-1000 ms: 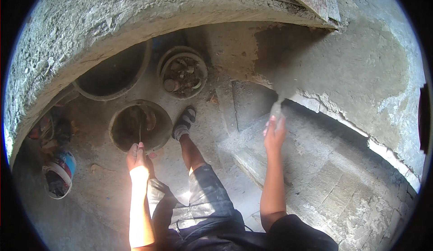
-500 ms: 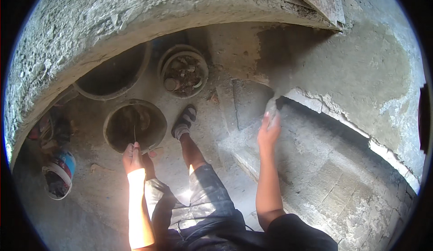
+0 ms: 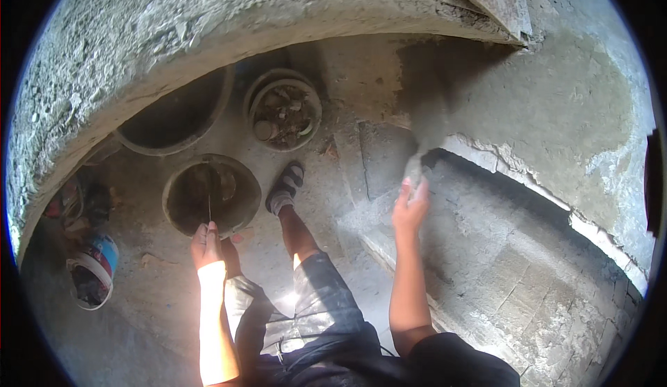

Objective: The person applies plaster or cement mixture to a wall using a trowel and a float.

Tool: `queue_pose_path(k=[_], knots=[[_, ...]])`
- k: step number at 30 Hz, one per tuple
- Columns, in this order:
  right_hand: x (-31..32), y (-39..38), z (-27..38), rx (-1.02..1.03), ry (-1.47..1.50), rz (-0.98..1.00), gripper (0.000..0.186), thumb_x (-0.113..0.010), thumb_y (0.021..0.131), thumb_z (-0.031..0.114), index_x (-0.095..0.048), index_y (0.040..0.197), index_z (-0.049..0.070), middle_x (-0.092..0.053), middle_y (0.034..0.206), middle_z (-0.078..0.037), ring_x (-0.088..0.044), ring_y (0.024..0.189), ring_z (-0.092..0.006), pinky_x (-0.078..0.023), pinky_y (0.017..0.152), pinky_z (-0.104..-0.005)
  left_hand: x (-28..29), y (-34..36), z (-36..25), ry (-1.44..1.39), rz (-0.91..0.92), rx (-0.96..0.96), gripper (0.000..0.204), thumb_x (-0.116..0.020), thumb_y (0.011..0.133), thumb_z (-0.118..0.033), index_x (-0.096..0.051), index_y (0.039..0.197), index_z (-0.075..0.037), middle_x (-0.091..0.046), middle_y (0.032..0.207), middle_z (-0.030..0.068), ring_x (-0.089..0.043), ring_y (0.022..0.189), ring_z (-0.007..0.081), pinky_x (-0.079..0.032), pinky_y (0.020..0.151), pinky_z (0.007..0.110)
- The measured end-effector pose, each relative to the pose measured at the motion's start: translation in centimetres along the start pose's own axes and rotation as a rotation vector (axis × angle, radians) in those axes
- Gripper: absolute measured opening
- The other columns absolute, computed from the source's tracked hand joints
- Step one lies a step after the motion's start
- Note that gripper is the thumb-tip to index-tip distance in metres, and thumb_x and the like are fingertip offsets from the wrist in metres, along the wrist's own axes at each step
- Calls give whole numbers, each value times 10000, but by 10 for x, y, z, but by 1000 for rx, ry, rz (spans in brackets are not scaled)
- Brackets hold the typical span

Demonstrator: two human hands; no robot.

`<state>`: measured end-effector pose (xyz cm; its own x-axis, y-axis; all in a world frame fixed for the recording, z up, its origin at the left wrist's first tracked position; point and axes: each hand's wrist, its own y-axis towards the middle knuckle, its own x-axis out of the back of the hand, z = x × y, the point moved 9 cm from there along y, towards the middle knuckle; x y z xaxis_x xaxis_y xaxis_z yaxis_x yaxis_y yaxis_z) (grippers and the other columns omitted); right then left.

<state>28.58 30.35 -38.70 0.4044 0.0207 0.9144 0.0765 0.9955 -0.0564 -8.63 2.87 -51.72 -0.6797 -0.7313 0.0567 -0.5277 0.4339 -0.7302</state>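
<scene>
My left hand [image 3: 207,246] is closed on a thin tool [image 3: 210,203], seen edge-on as a narrow line over a round bucket [image 3: 251,210]. The bucket's inside is dark, and what lies in it is hard to make out. Over at the right, my right hand [image 3: 410,210] grips a grey, mortar-caked tool [image 3: 415,167] beside the lower edge of the plastered wall [image 3: 528,102]. The tool's far end is blurred, and its kind cannot be told. Below it runs a rough masonry ledge [image 3: 514,248].
A bucket of rubble [image 3: 316,119] and a large dark tub [image 3: 167,149] stand ahead. At the left is a tipped white-and-blue pail [image 3: 104,258]. A rough concrete edge [image 3: 229,22] arches across the top. My sandalled foot [image 3: 286,185] is beside the round bucket.
My right hand and its tool have shifted slightly left and nearer to me. The left hand keeps its hold on the thin tool, almost unmoved.
</scene>
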Motion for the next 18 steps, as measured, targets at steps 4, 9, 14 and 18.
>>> queue_pose_path(k=[4, 9, 14, 18], knots=[[-5, 22, -19, -76, -76, -15, 391, -521, 956, 294, -528, 1154, -44, -639, 937, -274, -619, 886, -453, -472, 755, -478, -16, -5, -2, -31, 20, 1, 309, -537, 976, -156, -399, 700, -137, -314, 602, -93, -237, 511, 9, -175, 455, 208], [-55, 3, -56, -295, -154, 300, 428, -515, 951, 361, -565, 1137, -21, -632, 972, -316, -606, 949, -467, -464, 812, -507, -18, -7, -2, -75, 22, 8, 308, -532, 977, -153, -399, 700, -135, -316, 602, -92, -237, 510, 8, -173, 452, 209], [-9, -3, 7, 49, -106, 39, 366, -569, 932, 272, -542, 1148, -22, -645, 956, -281, -615, 892, -460, -474, 749, -485, -3, -4, 5, 30, -1, 20, 313, -532, 978, -157, -390, 700, -135, -306, 608, -91, -237, 513, 6, -179, 451, 209], [14, 22, 1, 34, -94, -135, 358, -542, 945, 269, -540, 1140, -30, -642, 960, -280, -611, 881, -469, -472, 741, -493, -26, -11, 1, -99, 24, 54, 317, -531, 979, -159, -379, 701, -137, -302, 615, -91, -237, 516, 5, -180, 452, 206]])
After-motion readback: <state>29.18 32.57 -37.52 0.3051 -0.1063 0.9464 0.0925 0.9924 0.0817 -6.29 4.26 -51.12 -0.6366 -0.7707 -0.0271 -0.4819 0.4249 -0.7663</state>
